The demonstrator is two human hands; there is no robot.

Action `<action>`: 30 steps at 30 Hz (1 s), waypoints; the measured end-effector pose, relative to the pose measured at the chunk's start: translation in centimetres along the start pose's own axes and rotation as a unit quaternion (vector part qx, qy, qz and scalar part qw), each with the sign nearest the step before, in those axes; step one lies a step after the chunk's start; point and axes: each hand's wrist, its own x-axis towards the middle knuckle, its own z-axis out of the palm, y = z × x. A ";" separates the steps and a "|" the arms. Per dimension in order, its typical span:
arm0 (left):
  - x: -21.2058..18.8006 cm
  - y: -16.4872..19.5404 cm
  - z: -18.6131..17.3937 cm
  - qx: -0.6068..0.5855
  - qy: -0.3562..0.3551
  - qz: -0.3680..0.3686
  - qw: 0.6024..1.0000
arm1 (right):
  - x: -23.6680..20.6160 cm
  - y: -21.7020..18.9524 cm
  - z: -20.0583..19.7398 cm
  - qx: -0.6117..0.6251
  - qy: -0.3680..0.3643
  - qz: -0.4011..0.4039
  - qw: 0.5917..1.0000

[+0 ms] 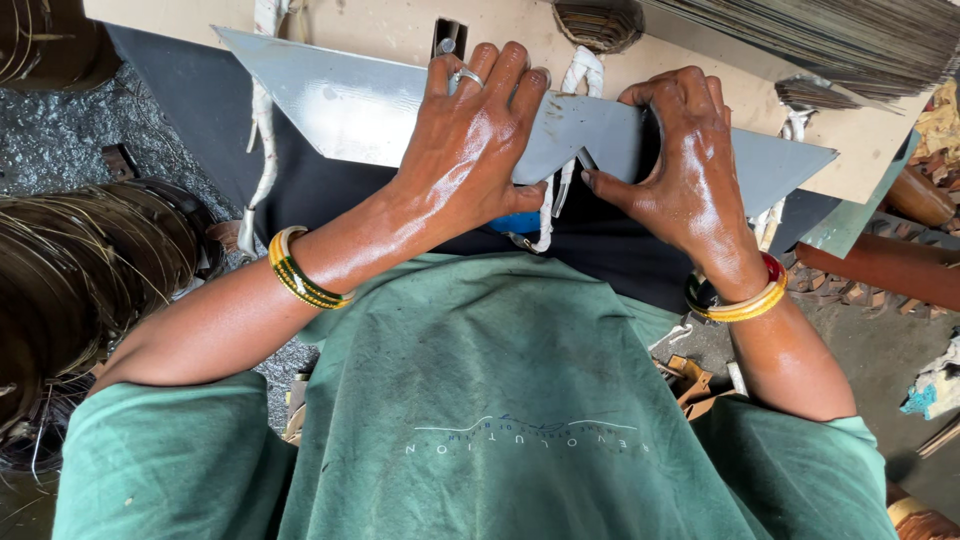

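Observation:
A long flat grey metal plate [340, 105] with pointed ends lies across a pale wooden board [380, 25]. My left hand [475, 130] presses flat on the middle of the plate, fingers spread toward the board's slot, a ring on one finger. Close beside it, my right hand [690, 165] grips the plate's right part, with the fingers curled over its far edge and the thumb underneath. White cords [262, 120] hang down from the board, one passing under the plate between my hands. Both wrists wear bangles.
Bundles of thin brown strips lie at the left [90, 250] and the top right [840, 35]. A dark sheet [210, 120] lies under the board. Rusty pipes [890, 265] and scraps sit on the ground at the right. My green shirt fills the lower view.

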 end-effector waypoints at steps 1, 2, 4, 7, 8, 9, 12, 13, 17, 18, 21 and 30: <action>0.1 0.0 -0.1 0.008 0.007 0.004 1.000 | 0.0 0.0 0.1 0.000 -0.004 0.008 1.000; 0.1 0.1 -0.1 0.016 0.015 0.008 1.000 | 0.0 -0.1 0.2 -0.005 -0.003 0.005 1.000; 0.2 0.2 -0.3 0.026 0.015 0.010 1.000 | 0.1 -0.2 0.4 -0.016 0.001 -0.001 1.000; 0.2 0.3 -0.5 0.019 -0.010 0.004 1.000 | 0.3 -0.1 0.5 -0.023 -0.021 0.005 1.000; 0.2 0.4 -0.6 0.014 -0.022 -0.001 1.000 | 0.4 -0.1 0.5 -0.019 -0.024 0.007 1.000; 0.2 0.4 -0.6 0.010 -0.031 -0.005 0.999 | 0.5 -0.1 0.5 -0.017 -0.025 0.007 1.000; 0.3 0.4 -0.5 0.040 0.007 0.012 0.999 | 0.8 -0.4 0.7 -0.038 -0.019 0.000 0.999; 0.3 0.4 -0.5 0.037 0.004 0.010 0.999 | 0.9 -0.4 0.7 -0.050 -0.015 -0.005 0.999; 0.3 0.3 -0.3 0.021 0.003 0.007 1.000 | 0.7 -0.4 0.6 -0.027 -0.026 0.008 0.999; 0.3 0.3 -0.3 0.017 0.008 0.007 1.000 | 0.6 -0.3 0.4 -0.017 -0.028 0.004 0.999; 0.4 0.3 -0.2 0.025 0.014 0.008 1.000 | 0.3 0.2 0.0 0.005 -0.025 -0.007 1.000; 0.3 0.5 -0.2 0.026 0.010 -0.011 1.000 | 0.8 0.7 0.1 0.032 -0.002 -0.008 0.999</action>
